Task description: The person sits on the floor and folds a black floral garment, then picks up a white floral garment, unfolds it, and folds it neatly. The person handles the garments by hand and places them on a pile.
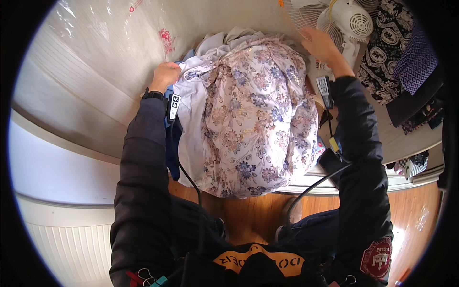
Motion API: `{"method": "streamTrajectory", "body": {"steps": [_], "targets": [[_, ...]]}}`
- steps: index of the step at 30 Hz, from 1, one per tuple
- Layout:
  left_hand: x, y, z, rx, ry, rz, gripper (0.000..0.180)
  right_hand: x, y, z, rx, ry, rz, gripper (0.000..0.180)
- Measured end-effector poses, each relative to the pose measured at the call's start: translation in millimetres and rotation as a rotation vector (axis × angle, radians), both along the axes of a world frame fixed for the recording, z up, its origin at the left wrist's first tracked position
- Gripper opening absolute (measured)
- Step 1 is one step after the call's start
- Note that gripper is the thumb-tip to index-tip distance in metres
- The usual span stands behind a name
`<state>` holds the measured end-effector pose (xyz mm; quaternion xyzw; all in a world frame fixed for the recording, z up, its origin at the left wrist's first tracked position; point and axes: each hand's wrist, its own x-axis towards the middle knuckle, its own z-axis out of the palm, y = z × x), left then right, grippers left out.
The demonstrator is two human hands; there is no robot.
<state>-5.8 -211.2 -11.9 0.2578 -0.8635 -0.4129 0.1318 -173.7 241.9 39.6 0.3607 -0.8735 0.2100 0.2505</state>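
Note:
A large mound of clothing stands in front of me, topped by a pale floral-print garment point(253, 119) with purple, blue and brown flowers. Plain light grey-white cloth point(191, 100) shows along its left side. At the far left of the mound, my left hand point(166, 75) is closed on crinkled clear plastic film point(166, 42) with red print. Beyond the mound's far right side, my right hand point(321, 45) is raised beside the fan with fingers pinched together. Whatever is between those fingers is too small to make out.
A white electric fan point(351, 21) lies at the far right. Dark patterned clothes point(389, 52) are piled beside it on the pale curved surface point(110, 86). Wooden floor point(244, 217) shows below the mound, between my legs. Black cables point(191, 184) hang from the devices on both wrists.

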Motion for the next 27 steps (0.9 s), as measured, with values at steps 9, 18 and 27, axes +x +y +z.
{"method": "streamTrajectory", "body": {"steps": [9, 18, 27], "targets": [[11, 10, 2, -0.086, 0.082, -0.387, 0.022, -5, 49, -90, 0.181, -0.467, -0.103, 0.018], [11, 31, -25, -0.904, 0.323, -0.336, 0.030, -6, 62, -127, 0.104, -0.560, -0.144, 0.022], [-31, 7, -11, -0.054, 0.076, -0.176, 0.015, -15, 50, -131, -0.164, -0.558, -0.251, 0.043]]}}
